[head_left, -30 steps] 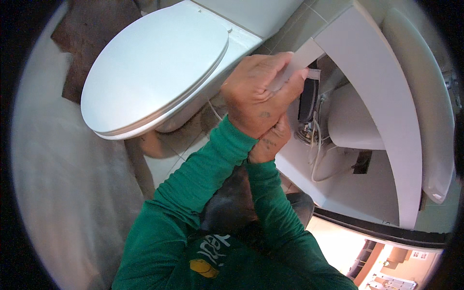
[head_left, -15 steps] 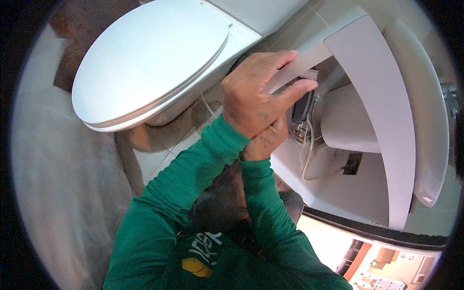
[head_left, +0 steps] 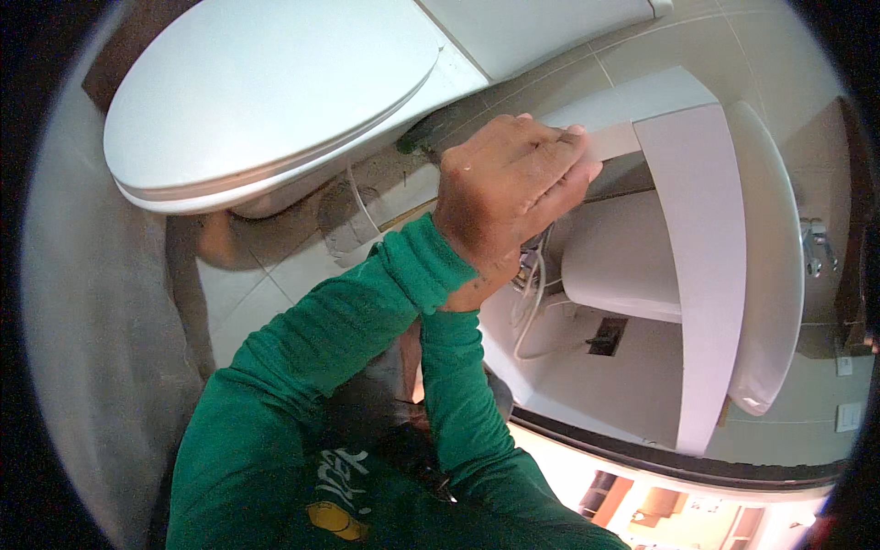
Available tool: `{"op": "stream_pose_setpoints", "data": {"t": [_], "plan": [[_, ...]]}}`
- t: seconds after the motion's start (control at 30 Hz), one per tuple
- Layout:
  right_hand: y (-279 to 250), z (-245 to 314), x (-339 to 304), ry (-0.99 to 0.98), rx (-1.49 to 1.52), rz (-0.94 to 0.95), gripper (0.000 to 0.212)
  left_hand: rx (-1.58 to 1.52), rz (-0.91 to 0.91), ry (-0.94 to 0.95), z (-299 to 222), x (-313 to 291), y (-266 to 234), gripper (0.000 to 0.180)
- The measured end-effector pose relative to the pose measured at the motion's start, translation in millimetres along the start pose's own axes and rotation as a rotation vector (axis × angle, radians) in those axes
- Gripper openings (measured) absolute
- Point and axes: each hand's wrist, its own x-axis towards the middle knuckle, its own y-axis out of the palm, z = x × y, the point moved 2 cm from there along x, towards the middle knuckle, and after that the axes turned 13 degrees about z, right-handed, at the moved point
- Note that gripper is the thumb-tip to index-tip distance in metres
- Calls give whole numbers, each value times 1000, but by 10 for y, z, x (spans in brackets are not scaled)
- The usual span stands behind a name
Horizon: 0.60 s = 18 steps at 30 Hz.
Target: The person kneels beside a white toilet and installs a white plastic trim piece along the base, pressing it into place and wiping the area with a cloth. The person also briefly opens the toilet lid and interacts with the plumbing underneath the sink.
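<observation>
My left hand (head_left: 509,188) reaches from the lower left, fingers and thumb drawn together around the narrow upper edge of a white cabinet (head_left: 698,247) with a curved panel. Below and partly behind it, my right hand (head_left: 484,284) crosses under the left wrist. Its fingers are hidden, so what they touch cannot be made out. Inside the cabinet frame are a rounded white ceramic piece (head_left: 623,257), a pale flexible hose (head_left: 532,321) and a dark rectangular opening (head_left: 607,336). A white washbasin (head_left: 768,284) stands beyond the curved panel.
A toilet with its lid down (head_left: 275,92) stands at the upper left, its tank (head_left: 541,32) against the tiled wall. A thin pale hose (head_left: 359,197) hangs beside it. A chrome tap (head_left: 816,247) is at the far right. Below, a dark threshold (head_left: 642,454) borders a brightly lit room.
My view has shifted, so the cabinet appears farther left. The left hand's fingers and thumb have come closer together at the cabinet edge. My right hand is now more hidden behind the left.
</observation>
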Motion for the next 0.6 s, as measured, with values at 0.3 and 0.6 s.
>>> {"op": "stream_pose_setpoints", "data": {"t": [0.3, 0.6], "plan": [[-95, 4, -49, 24, 55, 10, 15, -21, 25, -119, -31, 1, 52, 27], [14, 250, 3, 10, 203, 14, 20, -54, 153, -201, 29, 134, -14, 36]]}}
